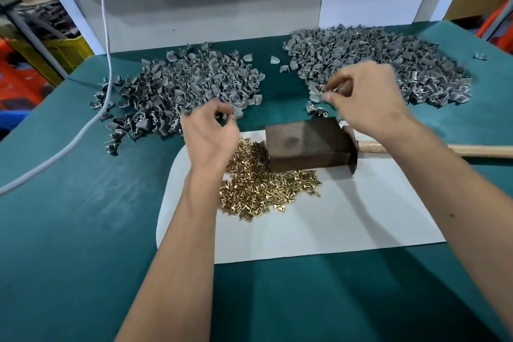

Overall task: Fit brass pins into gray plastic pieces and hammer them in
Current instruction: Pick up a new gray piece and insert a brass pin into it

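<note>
The left hand [209, 133] hovers at the near edge of the left heap of gray plastic pieces [183, 89], its thumb and forefinger curled together in a pinch; whatever sits between them is too small and blurred to make out. The right hand [366, 97] is raised over the near edge of the right heap of gray pieces [388, 64], fingertips bunched around something small with a brassy glint and a bit of gray, though motion blur keeps me from telling exactly what. Between the two hands and just nearer stands a dark rusty metal block [308, 144], resting on a white sheet [333, 219]. A loose pile of brass pins [261, 189] lies on that sheet, against the block's left and front sides. A wooden handle [444, 148] pokes out to the right from behind the block. The counter [83, 230] is covered in teal cloth, with a pale cable [108, 64] trailing across its left side. A white backboard [222, 8] rises behind the heaps, with cluttered crates and cartons at either side.
</note>
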Motion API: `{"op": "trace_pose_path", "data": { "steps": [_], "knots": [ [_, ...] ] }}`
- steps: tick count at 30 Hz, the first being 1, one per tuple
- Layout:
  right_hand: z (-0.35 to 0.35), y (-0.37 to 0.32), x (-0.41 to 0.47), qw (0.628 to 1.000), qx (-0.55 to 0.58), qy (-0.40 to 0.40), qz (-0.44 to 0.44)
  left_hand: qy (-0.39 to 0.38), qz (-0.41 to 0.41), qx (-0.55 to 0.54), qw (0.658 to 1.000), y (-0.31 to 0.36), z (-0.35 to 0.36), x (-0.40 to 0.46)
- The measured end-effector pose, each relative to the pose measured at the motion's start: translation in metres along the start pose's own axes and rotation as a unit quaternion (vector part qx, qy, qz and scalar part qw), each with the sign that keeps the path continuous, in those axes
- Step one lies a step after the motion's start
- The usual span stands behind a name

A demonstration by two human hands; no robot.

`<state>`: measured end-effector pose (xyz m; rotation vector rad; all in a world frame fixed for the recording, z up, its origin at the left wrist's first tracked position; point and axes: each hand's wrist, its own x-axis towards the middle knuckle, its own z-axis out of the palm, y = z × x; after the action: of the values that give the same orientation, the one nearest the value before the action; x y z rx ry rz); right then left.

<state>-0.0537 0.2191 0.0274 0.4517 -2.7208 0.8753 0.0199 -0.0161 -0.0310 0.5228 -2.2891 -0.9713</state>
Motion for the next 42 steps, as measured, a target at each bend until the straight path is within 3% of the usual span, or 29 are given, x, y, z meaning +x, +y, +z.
{"op": "trace_pose_path", "data": {
  "steps": [3, 6, 12, 15, 19, 31, 35, 39, 42],
  "knots": [
    [0.005, -0.003, 0.003, 0.999, -0.013, 0.013, 0.034, -0.050, 0.020, 0.063, 0.997, -0.007, 0.001, 0.001],
    [0.015, -0.022, -0.003, 1.000, -0.020, -0.018, -0.012, -0.079, 0.023, 0.075, 0.994, -0.013, 0.003, 0.000],
    [0.045, -0.070, -0.016, 0.969, -0.088, -0.155, -0.172, -0.013, 0.015, 0.119, 0.993, -0.021, -0.003, 0.007],
    [0.060, -0.087, -0.017, 0.954, -0.116, -0.186, -0.206, -0.015, -0.010, 0.165, 0.986, -0.027, -0.007, 0.011],
    [0.081, -0.099, -0.017, 0.937, -0.167, -0.223, -0.209, -0.007, -0.018, 0.153, 0.988, -0.026, -0.010, 0.008],
    [0.111, -0.118, -0.001, 0.959, -0.142, -0.185, -0.159, 0.018, -0.037, 0.089, 0.995, -0.022, -0.018, 0.009],
    [0.106, -0.112, 0.005, 0.976, -0.043, -0.156, -0.146, 0.020, -0.042, -0.060, 0.997, -0.017, -0.016, 0.013],
    [0.098, -0.105, 0.008, 0.978, 0.061, -0.147, -0.132, -0.051, -0.153, -0.317, 0.935, -0.014, -0.019, 0.014],
    [0.092, -0.104, 0.011, 0.979, 0.059, -0.150, -0.125, -0.025, -0.182, -0.336, 0.924, -0.012, -0.021, 0.014]
  ]
}}
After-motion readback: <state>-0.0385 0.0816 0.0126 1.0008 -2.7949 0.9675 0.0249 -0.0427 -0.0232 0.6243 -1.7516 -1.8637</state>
